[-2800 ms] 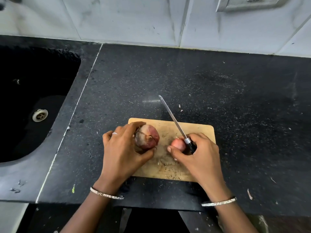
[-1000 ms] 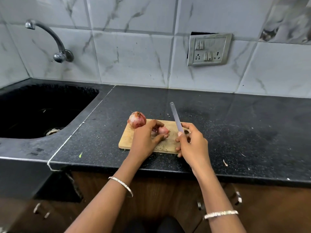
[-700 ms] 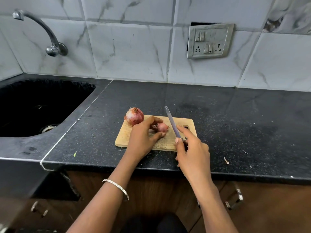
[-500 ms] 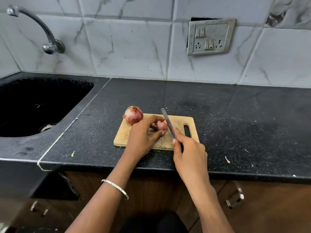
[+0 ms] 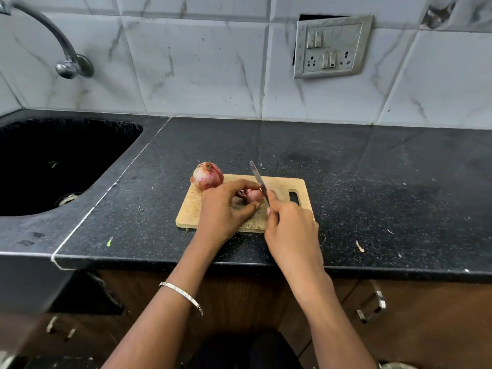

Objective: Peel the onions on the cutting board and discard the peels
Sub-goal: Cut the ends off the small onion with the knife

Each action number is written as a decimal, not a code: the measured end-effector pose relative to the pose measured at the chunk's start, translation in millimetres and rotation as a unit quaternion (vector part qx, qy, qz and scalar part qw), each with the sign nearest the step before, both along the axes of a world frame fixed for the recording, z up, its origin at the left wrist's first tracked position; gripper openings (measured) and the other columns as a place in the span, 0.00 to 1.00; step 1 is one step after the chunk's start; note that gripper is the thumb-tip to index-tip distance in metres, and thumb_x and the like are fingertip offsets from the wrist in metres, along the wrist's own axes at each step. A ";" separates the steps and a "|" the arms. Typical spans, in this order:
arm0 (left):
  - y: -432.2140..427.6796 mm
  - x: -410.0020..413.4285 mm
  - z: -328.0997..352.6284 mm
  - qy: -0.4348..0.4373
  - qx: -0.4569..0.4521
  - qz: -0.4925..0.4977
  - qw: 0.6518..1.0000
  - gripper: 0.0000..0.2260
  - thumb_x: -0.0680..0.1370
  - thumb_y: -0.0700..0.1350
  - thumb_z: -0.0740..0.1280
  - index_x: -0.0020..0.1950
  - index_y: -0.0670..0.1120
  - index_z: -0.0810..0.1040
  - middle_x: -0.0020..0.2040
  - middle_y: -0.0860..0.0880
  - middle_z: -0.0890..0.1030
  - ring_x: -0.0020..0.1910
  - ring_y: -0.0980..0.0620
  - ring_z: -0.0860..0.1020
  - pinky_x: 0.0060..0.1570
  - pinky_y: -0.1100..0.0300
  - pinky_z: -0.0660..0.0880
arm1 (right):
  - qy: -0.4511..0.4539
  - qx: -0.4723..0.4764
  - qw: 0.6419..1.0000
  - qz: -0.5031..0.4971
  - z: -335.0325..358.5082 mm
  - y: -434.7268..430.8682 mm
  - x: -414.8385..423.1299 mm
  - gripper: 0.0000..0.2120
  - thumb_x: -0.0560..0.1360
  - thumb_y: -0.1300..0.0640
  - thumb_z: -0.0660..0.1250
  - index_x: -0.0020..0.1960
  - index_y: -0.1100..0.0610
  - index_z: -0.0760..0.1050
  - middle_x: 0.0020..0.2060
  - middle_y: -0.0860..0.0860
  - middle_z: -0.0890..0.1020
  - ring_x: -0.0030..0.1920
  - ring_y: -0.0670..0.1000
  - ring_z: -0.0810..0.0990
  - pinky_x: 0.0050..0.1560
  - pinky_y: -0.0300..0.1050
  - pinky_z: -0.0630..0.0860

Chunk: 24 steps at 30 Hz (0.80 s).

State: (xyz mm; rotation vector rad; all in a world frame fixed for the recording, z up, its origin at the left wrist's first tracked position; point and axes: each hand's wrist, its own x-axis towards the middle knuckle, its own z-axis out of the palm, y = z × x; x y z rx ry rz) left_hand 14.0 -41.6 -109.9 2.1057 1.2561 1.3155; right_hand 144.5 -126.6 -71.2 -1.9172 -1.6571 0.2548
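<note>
1. Handling, small onion [image 5: 253, 195]: judged light, firm and round. The dry skin is likely thin, brittle and slick, so it could roll or slip under the blade.
2. Hold point: grip the body across its width, leaving the end toward the knife [image 5: 257, 177] exposed. Fingertips should stay clear of the edge.
3. Handling, large onion [image 5: 207, 176]: judged heavier and equally firm. It will need a wider grip, and its papery outer skin should tear off in flakes.
4. Left hand [image 5: 223, 211]: fingers and thumb are curled round the small onion, forefinger over the top and thumb beneath, pinning it on the board [image 5: 282, 185].
5. Right hand [image 5: 290, 225]: closed round the knife handle. The blade slants up and away, with its lower part just beside the small onion's right side. Whether the edge touches the skin cannot be told.
6. Location: the small onion lies near the board's centre. The large onion sits at the far left corner, apart from both hands.
7. Appearance, small onion: dull reddish-purple, partly hidden by the fingers. How much skin is left cannot be told.
8. Appearance, large onion: pink-red with pale patches and a dry tuft on top. The skin looks largely intact, so peeling is judged not yet done.
9. Discard: no bin is in view.
</note>
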 end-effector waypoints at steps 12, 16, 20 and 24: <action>1.4 2.3 -0.6 -0.040 -0.029 0.014 0.999 0.14 0.70 0.41 0.79 0.53 0.54 0.86 0.45 0.59 0.86 0.47 0.62 0.83 0.55 0.55 0.81 | -0.020 0.001 1.000 -0.009 -1.4 -11.9 0.0 0.21 0.84 0.56 0.57 0.76 0.44 0.68 0.52 0.53 0.82 0.52 0.60 0.82 0.44 0.51 0.73; 2.5 2.6 -2.4 -0.041 -0.028 0.015 0.999 0.14 0.70 0.41 0.79 0.54 0.52 0.86 0.45 0.58 0.86 0.46 0.61 0.83 0.54 0.54 0.81 | -0.030 -0.010 0.999 -0.006 4.6 12.6 -9.8 0.23 0.84 0.56 0.56 0.78 0.44 0.64 0.56 0.55 0.80 0.57 0.62 0.79 0.43 0.51 0.70; 3.0 4.6 -3.6 -0.045 -0.023 0.022 0.998 0.14 0.70 0.42 0.78 0.54 0.52 0.86 0.45 0.58 0.86 0.46 0.61 0.83 0.53 0.55 0.81 | -0.045 -0.003 0.999 -0.009 1.8 8.1 -9.7 0.23 0.85 0.56 0.56 0.79 0.44 0.62 0.56 0.54 0.80 0.54 0.60 0.80 0.42 0.51 0.70; 4.0 3.2 -3.0 -0.044 -0.022 0.022 0.999 0.14 0.70 0.42 0.79 0.54 0.52 0.86 0.46 0.59 0.86 0.47 0.63 0.83 0.53 0.57 0.81 | -0.053 -0.012 0.998 -0.012 -7.8 -15.0 -0.5 0.24 0.85 0.56 0.56 0.78 0.42 0.62 0.54 0.52 0.80 0.53 0.59 0.81 0.42 0.49 0.70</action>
